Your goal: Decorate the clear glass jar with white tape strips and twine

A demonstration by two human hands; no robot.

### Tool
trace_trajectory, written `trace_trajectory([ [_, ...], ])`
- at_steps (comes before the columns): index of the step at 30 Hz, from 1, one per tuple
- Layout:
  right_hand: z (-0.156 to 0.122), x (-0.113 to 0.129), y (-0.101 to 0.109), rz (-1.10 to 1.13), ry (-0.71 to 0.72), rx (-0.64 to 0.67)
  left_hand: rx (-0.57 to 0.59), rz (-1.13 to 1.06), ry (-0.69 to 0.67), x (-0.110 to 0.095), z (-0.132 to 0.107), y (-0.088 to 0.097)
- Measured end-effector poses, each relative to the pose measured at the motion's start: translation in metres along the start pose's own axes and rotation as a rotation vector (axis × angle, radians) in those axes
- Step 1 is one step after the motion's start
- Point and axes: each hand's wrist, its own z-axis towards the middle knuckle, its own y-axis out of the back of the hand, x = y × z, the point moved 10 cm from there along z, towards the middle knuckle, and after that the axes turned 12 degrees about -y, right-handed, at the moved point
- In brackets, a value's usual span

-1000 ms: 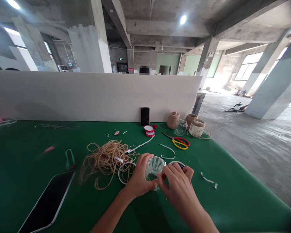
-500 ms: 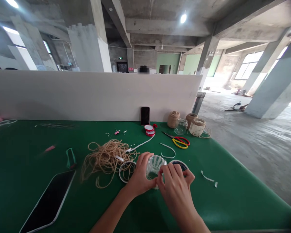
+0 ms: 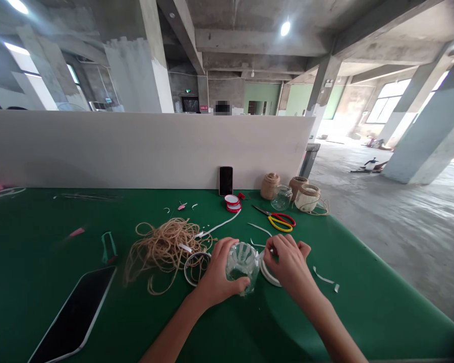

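Head view. Step in hand, as judged: steadying of the glass jar [image 3: 242,264] with the left hand [image 3: 217,275], with finger work just beside it. Location of jar: near middle of the green worktop [image 3: 363,302], between both hands. Left hand: wrapped around the jar's left side, thumb across the near side, grip firm in appearance. Right hand [image 3: 287,256]: just right of the jar and apart from it, fingers bent, thumb and fingertips drawn together; cannot tell whether anything is pinched there.

For further work at the jar wall, maintain the left grip, keep the glass from turning, and approach from the right with fingertips free of snags.

Under and beside the right hand: white ring [image 3: 265,273], partly hidden, in the way of a low approach. Just beyond: curved white strip [image 3: 260,228]. Left of the left hand: loose twine pile [image 3: 174,242], overlapping a second ring [image 3: 186,273]; risk of catching strands there. Farther off: red-rimmed rolls [image 3: 233,203], scissors [image 3: 279,220] with blades toward the left, and a twine-wrapped jar [image 3: 269,187] among other jars at far right. Near left: dark-screened tablet [image 3: 75,312], well apart from the hands.
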Motion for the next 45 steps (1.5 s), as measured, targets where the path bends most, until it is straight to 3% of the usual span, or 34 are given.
trace_trajectory([
  [3,0.019,-0.004,0.001,-0.055,0.073,-0.049,0.012,-0.015,0.018,0.000,0.000,0.000],
  [9,0.043,-0.021,0.002,-0.046,0.083,-0.077,0.032,-0.026,0.052,0.001,-0.001,-0.001],
  [14,0.040,-0.044,-0.001,-0.092,0.016,-0.091,0.037,-0.037,0.063,0.002,-0.002,-0.002],
  [19,0.021,-0.055,-0.019,-0.234,0.022,0.019,0.029,-0.037,0.075,0.002,-0.002,-0.002],
  [26,-0.001,-0.020,-0.025,0.288,0.000,0.391,0.005,-0.025,0.054,0.001,0.000,0.000],
  [30,0.002,-0.010,-0.025,0.449,-0.065,0.418,0.002,-0.025,0.049,0.001,-0.001,0.000],
  [45,0.007,-0.016,-0.038,0.569,-0.139,0.554,-0.003,-0.015,0.049,0.001,-0.001,0.000],
])
